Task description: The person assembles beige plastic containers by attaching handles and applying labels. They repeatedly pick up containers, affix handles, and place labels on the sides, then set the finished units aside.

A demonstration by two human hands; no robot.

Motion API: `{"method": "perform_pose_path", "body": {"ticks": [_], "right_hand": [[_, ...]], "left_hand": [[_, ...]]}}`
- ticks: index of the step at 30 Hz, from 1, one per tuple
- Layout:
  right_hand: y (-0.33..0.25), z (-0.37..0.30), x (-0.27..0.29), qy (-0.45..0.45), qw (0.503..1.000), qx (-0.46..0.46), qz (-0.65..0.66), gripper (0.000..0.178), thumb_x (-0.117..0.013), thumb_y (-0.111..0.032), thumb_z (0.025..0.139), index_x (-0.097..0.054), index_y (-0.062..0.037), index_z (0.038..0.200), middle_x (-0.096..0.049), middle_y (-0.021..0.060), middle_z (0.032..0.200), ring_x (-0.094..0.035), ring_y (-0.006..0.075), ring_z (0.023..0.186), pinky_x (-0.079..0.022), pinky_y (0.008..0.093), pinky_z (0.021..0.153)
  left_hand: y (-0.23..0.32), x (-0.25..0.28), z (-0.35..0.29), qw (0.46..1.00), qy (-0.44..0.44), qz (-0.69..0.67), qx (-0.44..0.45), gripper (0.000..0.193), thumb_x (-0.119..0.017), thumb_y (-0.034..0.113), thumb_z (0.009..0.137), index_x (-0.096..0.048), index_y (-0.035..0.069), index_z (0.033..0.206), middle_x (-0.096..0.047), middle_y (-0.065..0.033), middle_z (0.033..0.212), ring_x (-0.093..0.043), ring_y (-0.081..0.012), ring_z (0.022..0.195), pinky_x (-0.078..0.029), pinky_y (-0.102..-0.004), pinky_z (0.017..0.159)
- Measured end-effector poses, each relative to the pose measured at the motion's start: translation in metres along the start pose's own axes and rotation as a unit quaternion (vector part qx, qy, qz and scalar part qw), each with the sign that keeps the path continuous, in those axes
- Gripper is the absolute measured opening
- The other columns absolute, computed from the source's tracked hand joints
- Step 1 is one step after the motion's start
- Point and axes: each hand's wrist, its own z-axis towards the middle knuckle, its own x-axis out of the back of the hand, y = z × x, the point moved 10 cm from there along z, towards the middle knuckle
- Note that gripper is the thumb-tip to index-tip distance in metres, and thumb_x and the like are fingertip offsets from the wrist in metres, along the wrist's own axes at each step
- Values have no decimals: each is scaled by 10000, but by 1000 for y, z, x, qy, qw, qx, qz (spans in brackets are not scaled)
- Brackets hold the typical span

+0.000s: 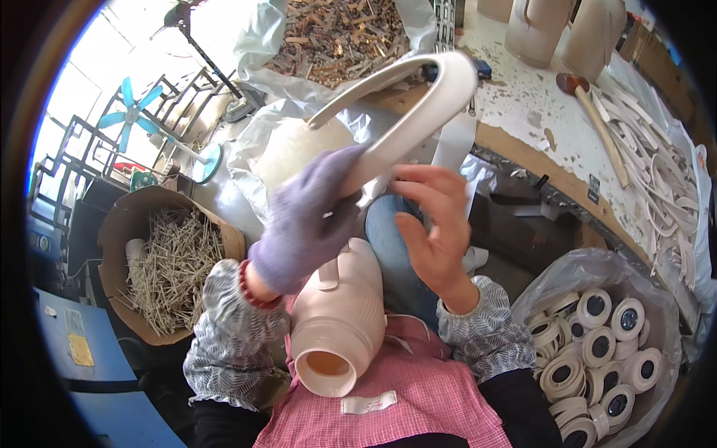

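Observation:
My left hand [310, 216], in a purple knitted glove, is closed around one end of a curved off-white plastic handle [429, 112]. The handle is raised in front of me, and its hooked bend points away. Beside the gripped end is my bare right hand [439, 231], fingers spread and thumb apart; whether its fingertips touch the handle is unclear. A pale pinkish-white jug body [347, 299] lies in my lap on a pink checked apron [418, 403]. Its round mouth faces me, and my gloved hand partly hides its far end.
On the left is a cardboard box [119, 231] of thin sticks, with a blue fan [131, 116] beyond. A bag of round lids [597, 347] stands right. The worktable [515, 97] bears jugs, a hammer [597, 127] and pale strips [657, 179]. Brown scraps [336, 37] fill a far bag.

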Motion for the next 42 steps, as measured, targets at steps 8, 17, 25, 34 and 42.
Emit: {"method": "perform_pose_path", "body": {"ticks": [8, 17, 25, 34, 42], "right_hand": [[28, -96, -25, -43, 886, -295, 355, 440, -472, -161, 998, -316, 49, 1351, -484, 25, 570, -417, 91, 450, -343, 221, 458], [15, -93, -58, -95, 848, -360, 377, 320, -411, -182, 1031, -426, 41, 1259, -423, -4, 546, -331, 56, 409, -267, 215, 407], [5, -123, -102, -106, 772, -440, 447, 259, -474, -196, 1020, -470, -23, 1212, -499, 8, 704, -445, 73, 619, -362, 219, 599], [6, -135, -97, -160, 794, -421, 408, 327, -469, -190, 1004, -423, 3, 1265, -627, 112, 970, -571, 135, 859, -460, 249, 807], [17, -144, -92, -109, 792, -470, 373, 260, -468, -207, 1004, -488, -30, 1194, -622, 75, 897, -494, 69, 725, -397, 211, 661]], "left_hand": [[-41, -39, -86, 745, -227, -520, 350, 414, -593, 84, 852, -534, -14, 1250, -611, -48, 960, -559, -72, 749, -461, -210, 668], [-75, -26, -129, 754, -87, -434, 485, 296, -667, 224, 876, -635, 18, 1086, -595, 16, 746, -494, -21, 542, -386, -177, 478], [-103, -10, -180, 757, -1, -435, 488, 105, -639, 93, 798, -584, 10, 829, -558, -13, 714, -501, -82, 587, -427, -227, 558], [-85, -35, -206, 640, 87, -618, 448, 203, -679, 146, 845, -625, 39, 1009, -586, 31, 889, -531, -39, 782, -434, -195, 698], [-87, -35, -205, 668, 108, -579, 454, 208, -659, 176, 889, -622, 17, 1019, -597, -19, 968, -548, -81, 878, -457, -243, 804]]}}
